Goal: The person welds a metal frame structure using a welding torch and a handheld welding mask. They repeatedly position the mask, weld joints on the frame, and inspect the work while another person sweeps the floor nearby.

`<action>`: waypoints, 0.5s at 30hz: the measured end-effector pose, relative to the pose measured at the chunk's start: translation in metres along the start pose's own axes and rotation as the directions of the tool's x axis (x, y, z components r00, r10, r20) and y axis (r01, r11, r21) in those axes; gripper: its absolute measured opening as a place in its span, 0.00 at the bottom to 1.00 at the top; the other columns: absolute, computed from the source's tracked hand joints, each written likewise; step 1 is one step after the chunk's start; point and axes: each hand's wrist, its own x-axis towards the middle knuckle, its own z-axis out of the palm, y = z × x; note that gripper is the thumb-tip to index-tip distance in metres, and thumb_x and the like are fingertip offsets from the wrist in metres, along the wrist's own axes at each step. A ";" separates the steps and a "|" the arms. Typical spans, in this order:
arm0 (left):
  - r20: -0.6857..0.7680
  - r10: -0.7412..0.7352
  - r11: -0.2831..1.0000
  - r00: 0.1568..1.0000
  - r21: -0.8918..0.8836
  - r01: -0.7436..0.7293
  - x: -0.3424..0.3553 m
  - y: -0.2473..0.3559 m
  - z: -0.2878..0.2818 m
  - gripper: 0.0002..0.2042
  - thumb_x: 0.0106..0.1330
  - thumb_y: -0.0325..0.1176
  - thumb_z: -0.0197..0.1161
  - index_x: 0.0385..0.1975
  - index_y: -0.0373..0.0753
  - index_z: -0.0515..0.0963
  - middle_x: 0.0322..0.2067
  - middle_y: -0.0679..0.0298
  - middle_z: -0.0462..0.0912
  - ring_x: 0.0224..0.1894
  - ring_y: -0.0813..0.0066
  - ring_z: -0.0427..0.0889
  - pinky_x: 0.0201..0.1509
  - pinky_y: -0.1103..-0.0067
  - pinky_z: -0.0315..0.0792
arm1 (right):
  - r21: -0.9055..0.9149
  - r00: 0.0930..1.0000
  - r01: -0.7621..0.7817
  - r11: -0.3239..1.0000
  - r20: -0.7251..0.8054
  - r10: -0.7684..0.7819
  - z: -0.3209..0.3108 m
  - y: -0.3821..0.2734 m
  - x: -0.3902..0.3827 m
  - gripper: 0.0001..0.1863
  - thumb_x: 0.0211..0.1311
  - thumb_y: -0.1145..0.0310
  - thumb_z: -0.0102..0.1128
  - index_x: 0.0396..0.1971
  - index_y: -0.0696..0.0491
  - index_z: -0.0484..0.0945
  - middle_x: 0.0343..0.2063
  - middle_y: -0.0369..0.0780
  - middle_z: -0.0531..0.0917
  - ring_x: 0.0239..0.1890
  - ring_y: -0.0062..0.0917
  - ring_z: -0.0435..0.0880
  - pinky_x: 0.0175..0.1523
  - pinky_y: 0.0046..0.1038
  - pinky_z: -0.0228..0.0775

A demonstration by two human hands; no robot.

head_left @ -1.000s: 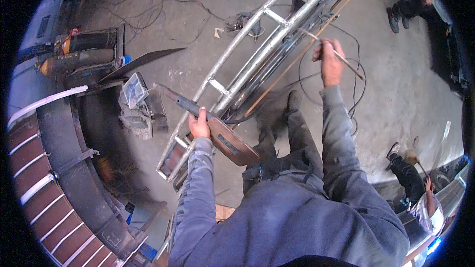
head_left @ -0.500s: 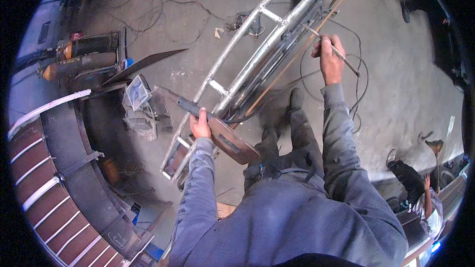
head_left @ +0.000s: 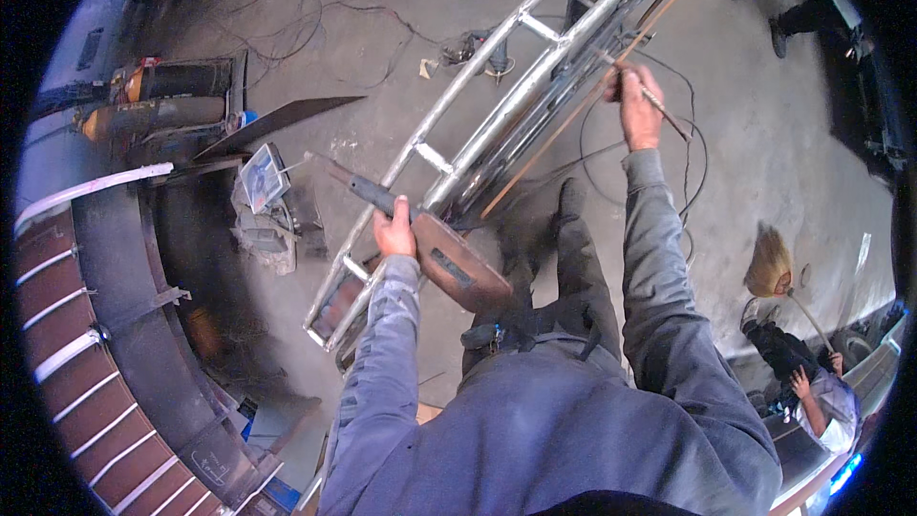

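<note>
My left hand (head_left: pixel 396 229) is closed around a dark electrode holder (head_left: pixel 371 192) and a brown welding hand shield (head_left: pixel 458 268) with a dark slot window. A thin rod points from the holder toward the upper left. My right hand (head_left: pixel 638 105) grips a thin metal rod (head_left: pixel 676 126), one end near the upper right side of a long silver tubular frame (head_left: pixel 435 156). The frame runs diagonally beneath both hands, with dark rails and a thin rusty strip (head_left: pixel 535 158) along its right side.
Left: gas cylinders (head_left: pixel 153 119), a dark plate (head_left: pixel 282 117), a clear box (head_left: pixel 263 172), a large ribbed structure (head_left: pixel 67 334). Cables and a power tool (head_left: pixel 478 50) lie on the floor. One co-worker's legs (head_left: pixel 793 24) are top right; another co-worker (head_left: pixel 821 401) holds a broom (head_left: pixel 769 268) lower right.
Both my hands have shifted slightly upward, still holding the same things. The broom has swung up and left into plainer view. The upper co-worker's legs have moved toward the top.
</note>
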 end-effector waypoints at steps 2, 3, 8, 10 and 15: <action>0.013 0.020 0.999 1.000 0.034 -0.020 -0.006 0.028 0.003 0.21 0.63 0.45 0.66 0.41 0.28 0.78 0.37 0.51 0.84 0.39 0.61 0.82 0.48 0.69 0.73 | -0.023 0.999 0.022 0.999 0.035 -0.021 0.004 0.009 -0.003 0.17 0.68 0.64 0.46 0.42 0.59 0.80 0.25 0.39 0.81 0.25 0.21 0.80 0.35 0.26 0.74; 0.024 0.009 1.000 1.000 0.005 -0.009 -0.008 0.026 0.000 0.22 0.63 0.46 0.66 0.40 0.28 0.78 0.37 0.50 0.84 0.39 0.60 0.82 0.49 0.68 0.72 | -0.036 0.998 0.027 0.999 0.058 -0.025 0.006 0.020 -0.009 0.17 0.67 0.64 0.46 0.42 0.59 0.80 0.25 0.39 0.81 0.25 0.21 0.80 0.35 0.26 0.74; -0.001 0.076 0.996 0.997 0.052 -0.076 0.006 -0.002 -0.001 0.24 0.62 0.48 0.66 0.39 0.28 0.78 0.36 0.47 0.84 0.39 0.56 0.83 0.50 0.67 0.72 | -0.096 0.988 0.129 0.987 0.092 -0.120 0.032 0.038 -0.021 0.15 0.68 0.67 0.47 0.42 0.58 0.81 0.23 0.37 0.80 0.25 0.20 0.79 0.33 0.25 0.74; 0.003 0.047 0.998 0.999 0.040 -0.047 -0.004 0.006 -0.001 0.24 0.62 0.48 0.66 0.40 0.28 0.78 0.36 0.47 0.84 0.39 0.56 0.83 0.49 0.66 0.72 | -0.079 0.991 0.111 0.991 -0.061 -0.116 0.034 0.025 -0.037 0.15 0.68 0.67 0.46 0.41 0.58 0.81 0.23 0.37 0.80 0.24 0.20 0.79 0.33 0.25 0.73; 0.018 0.034 0.999 0.999 0.012 -0.034 -0.012 0.026 -0.006 0.23 0.61 0.46 0.67 0.41 0.28 0.78 0.36 0.48 0.85 0.39 0.57 0.84 0.48 0.67 0.73 | 0.020 0.993 -0.121 0.993 -0.003 0.121 0.027 0.023 -0.028 0.16 0.68 0.68 0.44 0.41 0.60 0.81 0.24 0.40 0.81 0.23 0.22 0.79 0.32 0.24 0.74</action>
